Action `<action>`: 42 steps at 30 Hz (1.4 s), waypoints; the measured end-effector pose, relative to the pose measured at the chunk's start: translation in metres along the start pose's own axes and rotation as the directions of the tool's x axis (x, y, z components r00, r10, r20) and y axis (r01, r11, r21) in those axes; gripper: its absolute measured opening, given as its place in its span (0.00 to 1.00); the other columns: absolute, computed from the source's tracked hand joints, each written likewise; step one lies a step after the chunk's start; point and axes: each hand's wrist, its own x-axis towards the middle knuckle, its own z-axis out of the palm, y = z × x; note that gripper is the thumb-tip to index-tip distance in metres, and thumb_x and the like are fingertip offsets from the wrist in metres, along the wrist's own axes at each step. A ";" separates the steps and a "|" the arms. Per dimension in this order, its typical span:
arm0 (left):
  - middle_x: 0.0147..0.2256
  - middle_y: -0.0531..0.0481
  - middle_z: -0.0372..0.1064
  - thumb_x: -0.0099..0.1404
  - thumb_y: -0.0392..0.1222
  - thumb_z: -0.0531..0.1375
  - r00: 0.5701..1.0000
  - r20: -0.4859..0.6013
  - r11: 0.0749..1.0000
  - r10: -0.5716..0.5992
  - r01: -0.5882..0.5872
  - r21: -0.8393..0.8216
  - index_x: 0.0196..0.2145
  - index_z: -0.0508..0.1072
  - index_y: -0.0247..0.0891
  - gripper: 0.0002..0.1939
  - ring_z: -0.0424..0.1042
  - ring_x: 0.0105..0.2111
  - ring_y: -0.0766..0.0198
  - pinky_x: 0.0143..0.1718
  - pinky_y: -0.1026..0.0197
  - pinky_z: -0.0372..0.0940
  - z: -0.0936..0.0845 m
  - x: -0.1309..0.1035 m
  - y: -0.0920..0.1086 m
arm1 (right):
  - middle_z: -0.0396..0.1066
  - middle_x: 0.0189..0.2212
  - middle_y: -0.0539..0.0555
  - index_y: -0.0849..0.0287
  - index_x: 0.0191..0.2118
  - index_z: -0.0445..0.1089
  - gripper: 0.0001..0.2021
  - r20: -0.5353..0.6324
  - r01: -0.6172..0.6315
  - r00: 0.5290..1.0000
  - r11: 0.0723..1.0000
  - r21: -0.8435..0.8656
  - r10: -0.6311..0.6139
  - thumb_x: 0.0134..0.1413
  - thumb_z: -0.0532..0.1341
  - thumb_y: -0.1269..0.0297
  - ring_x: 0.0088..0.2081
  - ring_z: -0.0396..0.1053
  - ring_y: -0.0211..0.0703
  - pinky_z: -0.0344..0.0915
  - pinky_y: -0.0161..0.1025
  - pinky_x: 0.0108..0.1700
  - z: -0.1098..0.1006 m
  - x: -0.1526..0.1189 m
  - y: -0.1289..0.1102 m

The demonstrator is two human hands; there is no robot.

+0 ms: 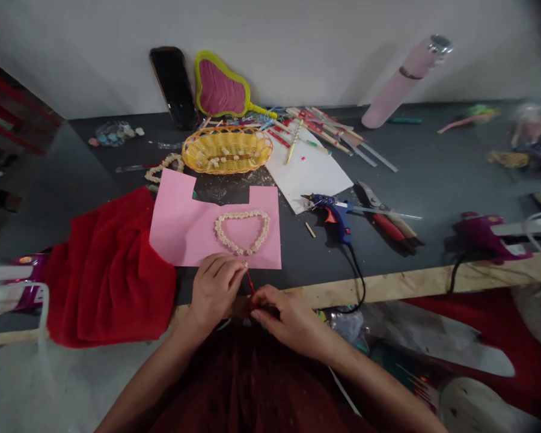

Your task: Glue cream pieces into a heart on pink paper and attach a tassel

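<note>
My left hand [217, 290] is closed in a pinch at the table's front edge, with a small whitish piece at its fingertips. From there a thin red string or strip [251, 281] runs down to my right hand [293, 316], whose thumb and fingers are pinched on its lower end. Just beyond my hands lies a pink sheet of paper [175, 234] with a notch cut in its far side. On that sheet rests a rounded, heart-like loop of small cream pieces [264, 231]. A similar loop [149, 174] lies partly behind the paper.
A yellow basket [193, 162] holds small cream pieces. Right of the paper are a blue glue gun [340, 222] and red-handled pliers [388, 231]. Red cloth [112, 276] hangs over the front edge at left. A phone [175, 87] and pink bottle [399, 87] stand by the wall.
</note>
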 end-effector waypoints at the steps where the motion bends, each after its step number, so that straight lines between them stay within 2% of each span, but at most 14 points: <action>1: 0.33 0.51 0.75 0.64 0.35 0.59 1.000 0.010 1.000 0.007 -0.007 0.023 0.34 0.72 0.38 0.02 0.72 0.38 0.62 0.45 0.57 0.66 0.001 0.001 0.000 | 0.75 0.32 0.50 0.57 0.40 0.67 0.05 0.011 0.010 1.000 1.000 -0.022 -0.009 0.58 0.58 0.67 0.32 0.71 0.38 0.61 0.34 0.35 -0.001 0.000 0.001; 7: 0.34 0.50 0.75 0.64 0.36 0.59 0.998 0.053 0.999 -0.027 0.024 0.046 0.34 0.72 0.39 0.02 0.72 0.37 0.61 0.45 0.56 0.65 0.004 0.004 0.000 | 0.75 0.32 0.49 0.57 0.44 0.68 0.08 0.092 0.040 0.995 0.999 -0.022 -0.038 0.60 0.57 0.65 0.30 0.71 0.36 0.61 0.32 0.34 -0.011 0.000 0.001; 10: 0.33 0.51 0.75 0.64 0.36 0.59 0.997 0.033 0.998 -0.070 0.069 0.013 0.32 0.72 0.39 0.03 0.73 0.37 0.62 0.44 0.57 0.66 0.005 0.006 0.001 | 0.75 0.35 0.50 0.56 0.45 0.68 0.09 0.153 0.040 0.988 0.999 -0.004 -0.039 0.61 0.56 0.65 0.27 0.70 0.34 0.61 0.32 0.33 -0.017 -0.002 -0.003; 15: 0.32 0.53 0.74 0.63 0.35 0.59 0.986 0.027 0.982 -0.167 0.169 -0.080 0.31 0.71 0.40 0.03 0.72 0.35 0.65 0.42 0.60 0.66 0.003 0.009 0.002 | 0.77 0.38 0.53 0.57 0.50 0.69 0.13 0.268 0.054 0.962 0.998 0.008 -0.054 0.61 0.56 0.64 0.33 0.74 0.39 0.64 0.33 0.36 -0.018 -0.004 -0.003; 20: 0.32 0.51 0.74 0.63 0.35 0.60 0.990 0.036 0.991 -0.136 0.136 0.005 0.32 0.71 0.40 0.02 0.72 0.36 0.62 0.44 0.56 0.66 0.004 0.005 -0.002 | 0.77 0.42 0.54 0.52 0.57 0.65 0.18 0.380 0.171 0.914 0.984 -0.046 -0.141 0.61 0.57 0.63 0.40 0.75 0.42 0.67 0.36 0.41 -0.011 -0.005 0.005; 23: 0.33 0.50 0.75 0.62 0.35 0.60 0.993 0.055 0.993 -0.103 0.100 0.065 0.33 0.71 0.39 0.02 0.72 0.37 0.60 0.45 0.55 0.65 0.007 0.004 -0.004 | 0.78 0.41 0.53 0.50 0.54 0.69 0.16 0.424 0.232 0.894 0.959 -0.161 -0.145 0.60 0.59 0.62 0.40 0.76 0.44 0.68 0.36 0.40 -0.016 -0.006 0.006; 26: 0.33 0.50 0.75 0.64 0.35 0.58 0.994 0.077 0.994 -0.081 0.074 0.085 0.33 0.71 0.39 0.02 0.71 0.37 0.60 0.45 0.55 0.65 0.009 0.005 -0.003 | 0.77 0.41 0.52 0.52 0.50 0.71 0.13 0.370 0.230 0.919 0.948 -0.220 -0.137 0.59 0.59 0.64 0.40 0.75 0.45 0.68 0.37 0.40 -0.028 -0.003 0.003; 31: 0.33 0.49 0.74 0.65 0.35 0.57 0.994 0.090 0.995 -0.058 0.051 0.086 0.33 0.70 0.39 0.03 0.71 0.37 0.61 0.45 0.56 0.65 0.009 0.007 -0.002 | 0.77 0.41 0.51 0.51 0.53 0.68 0.15 0.250 0.187 0.960 0.956 -0.226 -0.129 0.62 0.57 0.64 0.40 0.75 0.42 0.67 0.36 0.40 -0.045 0.003 0.004; 34: 0.33 0.49 0.74 0.65 0.34 0.58 0.994 0.086 0.994 -0.064 0.056 0.095 0.33 0.70 0.38 0.02 0.71 0.37 0.61 0.44 0.56 0.65 0.010 0.008 -0.002 | 0.77 0.40 0.52 0.54 0.55 0.66 0.15 0.221 0.202 0.963 0.952 -0.229 -0.151 0.64 0.54 0.62 0.39 0.75 0.41 0.66 0.36 0.40 -0.049 0.005 0.010; 37: 0.34 0.49 0.74 0.65 0.35 0.58 0.996 0.075 0.994 -0.051 0.044 0.096 0.35 0.71 0.38 0.02 0.71 0.37 0.60 0.44 0.55 0.66 0.009 0.007 -0.002 | 0.76 0.42 0.53 0.54 0.54 0.66 0.15 0.172 0.226 0.967 0.945 -0.235 -0.188 0.64 0.54 0.64 0.40 0.74 0.40 0.66 0.36 0.40 -0.050 0.008 0.016; 42: 0.34 0.50 0.75 0.64 0.35 0.59 0.999 0.051 0.997 -0.018 0.014 0.072 0.36 0.73 0.38 0.03 0.72 0.38 0.61 0.45 0.55 0.67 0.006 0.007 -0.002 | 0.76 0.42 0.53 0.56 0.47 0.71 0.11 0.001 0.200 0.979 0.952 -0.231 -0.206 0.63 0.54 0.66 0.41 0.74 0.40 0.67 0.37 0.42 -0.052 0.014 0.017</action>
